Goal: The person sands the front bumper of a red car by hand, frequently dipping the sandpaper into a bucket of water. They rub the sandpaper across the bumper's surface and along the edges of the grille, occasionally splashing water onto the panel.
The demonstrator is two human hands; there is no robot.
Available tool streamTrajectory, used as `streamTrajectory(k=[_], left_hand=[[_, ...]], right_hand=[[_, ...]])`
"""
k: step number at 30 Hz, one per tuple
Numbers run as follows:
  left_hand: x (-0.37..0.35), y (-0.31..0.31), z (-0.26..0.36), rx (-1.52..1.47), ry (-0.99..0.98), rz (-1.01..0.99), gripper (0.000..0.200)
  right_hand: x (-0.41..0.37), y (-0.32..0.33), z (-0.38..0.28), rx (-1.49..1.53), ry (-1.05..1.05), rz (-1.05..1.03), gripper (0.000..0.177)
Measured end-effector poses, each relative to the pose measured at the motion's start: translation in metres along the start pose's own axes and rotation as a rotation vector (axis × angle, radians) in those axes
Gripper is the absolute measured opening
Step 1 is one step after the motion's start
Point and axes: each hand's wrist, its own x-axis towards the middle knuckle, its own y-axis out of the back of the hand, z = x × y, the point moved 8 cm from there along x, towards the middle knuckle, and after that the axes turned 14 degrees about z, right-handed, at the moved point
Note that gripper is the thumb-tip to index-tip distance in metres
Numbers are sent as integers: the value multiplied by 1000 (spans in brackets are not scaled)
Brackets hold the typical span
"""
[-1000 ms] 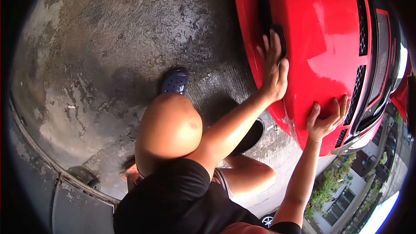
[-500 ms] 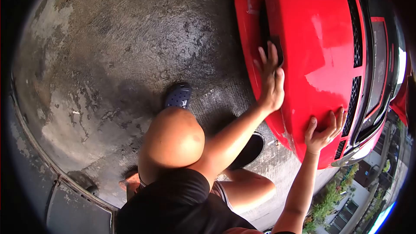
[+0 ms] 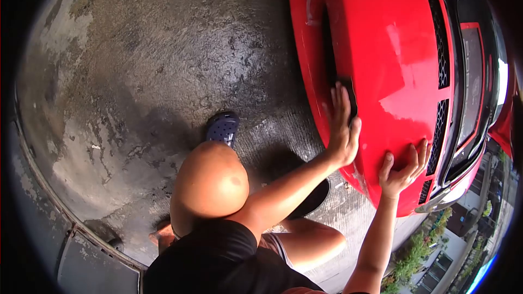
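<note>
A glossy red car bumper (image 3: 381,54) fills the right half of the view, with a dark slot along its left part and black mesh grilles on its right. My left hand (image 3: 343,136) lies against the bumper's edge beside the lower end of the slot, its fingers stretched out and its thumb apart. Farther right and lower, my right hand (image 3: 402,171) rests on the red surface with spread fingers, their tips close to the lower mesh grille (image 3: 439,136). Neither hand is seen holding anything.
A dark round container (image 3: 313,198) stands on the wet, rough concrete floor (image 3: 163,49) behind my left forearm. My bent knee (image 3: 210,179) and a blue clog (image 3: 222,128) are left of it. Plants (image 3: 411,256) show at the lower right; a metal-edged panel (image 3: 98,264) lies lower left.
My left hand has slid downward along the bumper's edge. The bumper sits slightly farther left in view, and my right hand has shifted slightly left and down with it.
</note>
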Motion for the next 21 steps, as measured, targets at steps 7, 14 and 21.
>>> streamTrajectory(k=[7, 14, 21], left_hand=[[-22, -3, 3, 100, -87, -30, 82], [-55, -1, -4, 146, -51, -88, 86], [-40, 10, 0, 247, -113, -124, 85]], right_hand=[[4, -5, 3, -10, -48, -1, 60], [5, -4, 5, -15, -62, -10, 61], [-1, 2, 3, -27, -91, -62, 60]])
